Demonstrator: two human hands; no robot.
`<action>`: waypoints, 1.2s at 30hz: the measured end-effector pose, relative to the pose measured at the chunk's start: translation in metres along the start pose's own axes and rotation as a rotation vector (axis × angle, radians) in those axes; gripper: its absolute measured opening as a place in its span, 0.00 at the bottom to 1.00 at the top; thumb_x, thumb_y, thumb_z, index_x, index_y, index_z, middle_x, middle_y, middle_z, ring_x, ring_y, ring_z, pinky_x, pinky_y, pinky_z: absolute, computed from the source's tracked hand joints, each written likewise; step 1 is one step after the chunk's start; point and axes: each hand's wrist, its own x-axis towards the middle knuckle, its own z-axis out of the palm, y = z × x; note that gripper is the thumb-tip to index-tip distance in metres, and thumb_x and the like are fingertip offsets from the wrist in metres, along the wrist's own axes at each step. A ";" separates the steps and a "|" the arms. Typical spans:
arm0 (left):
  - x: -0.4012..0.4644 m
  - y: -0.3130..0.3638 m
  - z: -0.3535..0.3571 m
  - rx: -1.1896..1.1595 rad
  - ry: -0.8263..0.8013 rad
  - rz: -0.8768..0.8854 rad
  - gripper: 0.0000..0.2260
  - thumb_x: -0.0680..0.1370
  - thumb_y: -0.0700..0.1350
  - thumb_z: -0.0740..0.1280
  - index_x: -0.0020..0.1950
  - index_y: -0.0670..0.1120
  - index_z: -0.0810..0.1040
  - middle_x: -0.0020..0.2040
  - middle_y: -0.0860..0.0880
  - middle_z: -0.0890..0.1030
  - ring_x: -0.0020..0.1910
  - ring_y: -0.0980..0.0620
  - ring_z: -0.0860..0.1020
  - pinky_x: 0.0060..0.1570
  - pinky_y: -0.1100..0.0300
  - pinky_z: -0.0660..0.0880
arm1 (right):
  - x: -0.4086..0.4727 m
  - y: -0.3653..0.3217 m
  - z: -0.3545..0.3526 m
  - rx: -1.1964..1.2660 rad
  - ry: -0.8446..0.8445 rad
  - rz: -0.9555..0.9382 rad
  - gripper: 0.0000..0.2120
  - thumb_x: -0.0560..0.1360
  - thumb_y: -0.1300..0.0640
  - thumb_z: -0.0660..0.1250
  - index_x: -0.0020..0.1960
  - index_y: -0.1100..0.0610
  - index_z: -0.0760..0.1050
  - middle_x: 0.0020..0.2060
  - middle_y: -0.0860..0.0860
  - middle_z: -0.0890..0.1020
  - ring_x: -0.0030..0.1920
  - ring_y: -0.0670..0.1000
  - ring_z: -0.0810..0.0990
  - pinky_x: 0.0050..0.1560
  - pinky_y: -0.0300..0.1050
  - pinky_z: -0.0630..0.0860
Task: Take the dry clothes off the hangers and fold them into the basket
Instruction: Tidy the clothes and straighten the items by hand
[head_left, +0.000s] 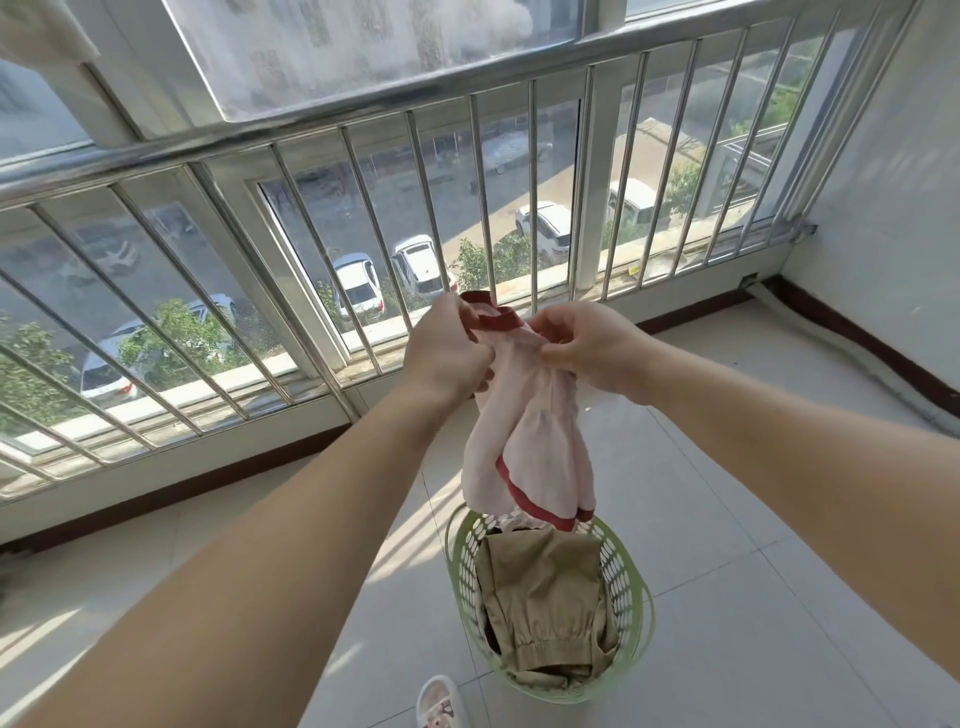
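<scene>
I count 2 hands, 1 pink garment, 1 basket and 1 khaki piece already inside it. My left hand and right hand both pinch the top of the pink garment with red trim, fingers curled into the cloth near its red neckband. It hangs in the air between them, long axis vertical, neckband up and 2 red-edged ends pointing down, just above the green perforated basket. Folded khaki trousers lie in the basket, elastic cuff towards me. The basket stands on a pale tiled floor of a glazed balcony with a steel railing; 1 slipper shows at the bottom edge.
</scene>
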 end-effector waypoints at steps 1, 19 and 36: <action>0.002 -0.003 -0.002 0.236 0.085 0.109 0.18 0.73 0.39 0.68 0.60 0.44 0.67 0.57 0.41 0.70 0.51 0.46 0.74 0.48 0.57 0.74 | -0.001 -0.001 -0.002 0.004 -0.013 -0.009 0.09 0.75 0.67 0.62 0.52 0.60 0.77 0.39 0.49 0.78 0.40 0.48 0.77 0.40 0.36 0.74; 0.008 0.001 0.005 0.853 -0.354 0.455 0.12 0.75 0.43 0.66 0.59 0.47 0.76 0.50 0.47 0.79 0.46 0.50 0.72 0.48 0.59 0.69 | -0.022 0.065 -0.022 -0.708 -0.008 0.091 0.07 0.73 0.59 0.63 0.36 0.52 0.70 0.37 0.51 0.76 0.43 0.56 0.76 0.42 0.47 0.72; 0.050 -0.105 0.053 0.937 -0.320 0.522 0.06 0.79 0.46 0.60 0.52 0.48 0.76 0.48 0.49 0.79 0.48 0.47 0.77 0.37 0.56 0.71 | 0.022 0.129 0.013 -1.038 0.028 -0.040 0.09 0.79 0.58 0.55 0.49 0.51 0.74 0.42 0.50 0.79 0.41 0.53 0.70 0.49 0.47 0.59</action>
